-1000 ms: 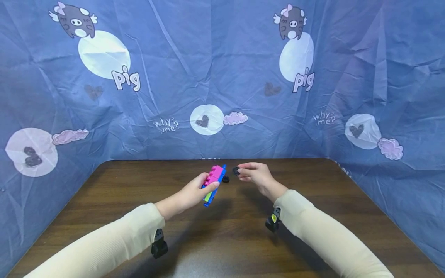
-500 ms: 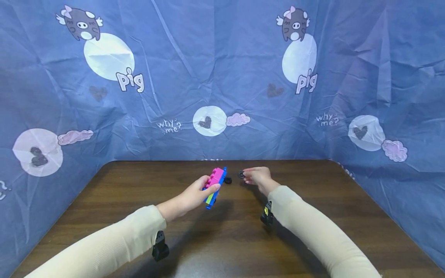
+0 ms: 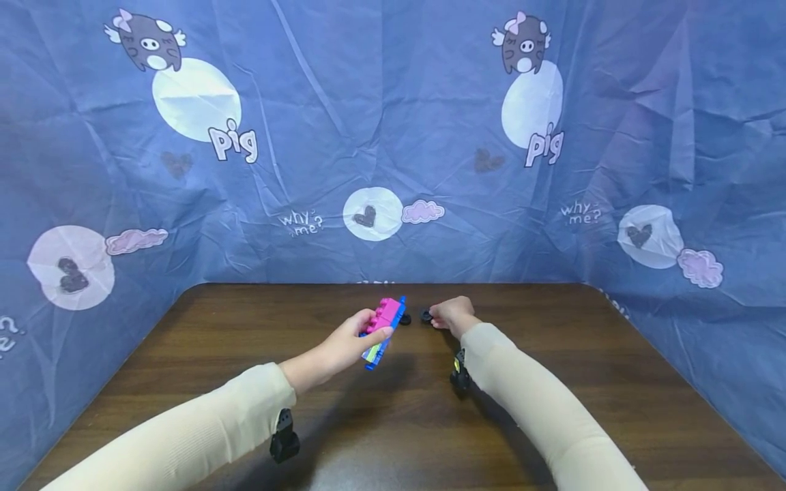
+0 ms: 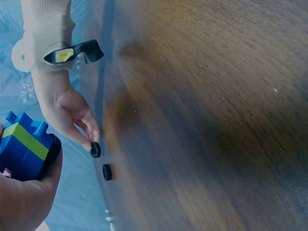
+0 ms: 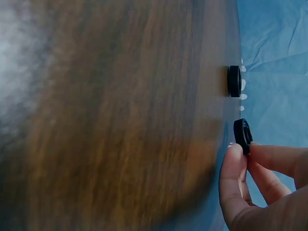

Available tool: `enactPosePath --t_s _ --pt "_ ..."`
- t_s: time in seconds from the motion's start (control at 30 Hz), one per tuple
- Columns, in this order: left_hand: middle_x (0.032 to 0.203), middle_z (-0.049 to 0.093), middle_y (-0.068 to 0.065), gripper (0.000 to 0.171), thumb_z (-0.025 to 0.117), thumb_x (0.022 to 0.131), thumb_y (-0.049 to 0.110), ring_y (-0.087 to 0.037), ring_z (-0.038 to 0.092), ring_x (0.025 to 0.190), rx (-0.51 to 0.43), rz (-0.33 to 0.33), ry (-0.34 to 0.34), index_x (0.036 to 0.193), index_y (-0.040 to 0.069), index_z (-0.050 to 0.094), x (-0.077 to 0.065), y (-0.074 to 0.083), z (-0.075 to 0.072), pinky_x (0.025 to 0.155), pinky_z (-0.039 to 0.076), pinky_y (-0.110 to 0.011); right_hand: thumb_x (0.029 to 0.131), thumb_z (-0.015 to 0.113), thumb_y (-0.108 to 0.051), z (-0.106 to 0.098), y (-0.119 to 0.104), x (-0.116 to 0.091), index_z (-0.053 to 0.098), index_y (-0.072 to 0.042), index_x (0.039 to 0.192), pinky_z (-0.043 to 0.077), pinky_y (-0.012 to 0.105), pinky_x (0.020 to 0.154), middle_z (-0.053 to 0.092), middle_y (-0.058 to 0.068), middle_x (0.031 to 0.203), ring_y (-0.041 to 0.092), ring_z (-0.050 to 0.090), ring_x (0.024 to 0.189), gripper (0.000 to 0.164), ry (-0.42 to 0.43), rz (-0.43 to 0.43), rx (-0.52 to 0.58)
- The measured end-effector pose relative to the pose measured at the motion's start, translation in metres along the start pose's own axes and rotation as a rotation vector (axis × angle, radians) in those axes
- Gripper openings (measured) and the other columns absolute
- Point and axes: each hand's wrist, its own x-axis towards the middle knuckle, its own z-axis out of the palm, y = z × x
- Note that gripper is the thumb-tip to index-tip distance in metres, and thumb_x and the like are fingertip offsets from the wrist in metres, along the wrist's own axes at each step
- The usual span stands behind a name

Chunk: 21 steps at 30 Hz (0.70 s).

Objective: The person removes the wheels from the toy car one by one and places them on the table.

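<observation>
My left hand (image 3: 346,341) grips a toy-brick build (image 3: 385,315) with pink studded bricks on a blue base. A yellow-green stripe shows on its blue end, and a black wheel (image 4: 54,148) sits at its side in the left wrist view, partly covered by the hand. Between thumb and fingertips, my right hand (image 3: 453,316) pinches a small black tyre (image 5: 242,134) by its edge, low over the far part of the table. Another black tyre (image 5: 234,81) lies flat on the table just left of it, beside the build in the head view.
The brown wooden table (image 3: 393,423) has rounded far corners. Behind it and at both sides hangs a blue printed cloth (image 3: 295,170). Each sleeve cuff carries a black wrist camera (image 3: 284,436).
The right hand has lowered the tyre towards the table, and its fingers have turned downward. The left hand keeps the build in nearly the same place. The head view has shifted slightly.
</observation>
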Motion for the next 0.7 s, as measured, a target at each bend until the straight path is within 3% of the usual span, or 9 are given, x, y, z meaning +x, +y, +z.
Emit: enactPosePath --t_s 0.4,0.7 --pt "0.108 0.065 -0.021 0.033 0.055 0.099 0.022 -0.014 0.062 0.085 0.005 0.037 0.034 0.119 -0.004 0.049 0.0004 0.0020 -0.0013 0.074 0.051 -0.025 0.076 0.065 0.014 0.0041 -0.0005 0.0084 0.048 0.016 0.117 0.053 0.022 0.047 0.057 0.007 0.053 0.010 0.054 0.040 0.044 0.022 0.017 -0.104" --pt "0.106 0.067 -0.018 0.034 0.054 0.100 0.024 -0.022 0.064 0.092 -0.018 0.019 0.019 0.120 -0.003 0.048 -0.0005 0.0015 0.0001 0.076 0.053 -0.029 0.079 0.066 0.011 0.0014 -0.0008 0.0079 0.054 0.017 0.114 0.054 0.023 0.051 0.060 0.008 0.058 0.010 0.056 0.043 0.037 -0.024 0.012 -0.127"
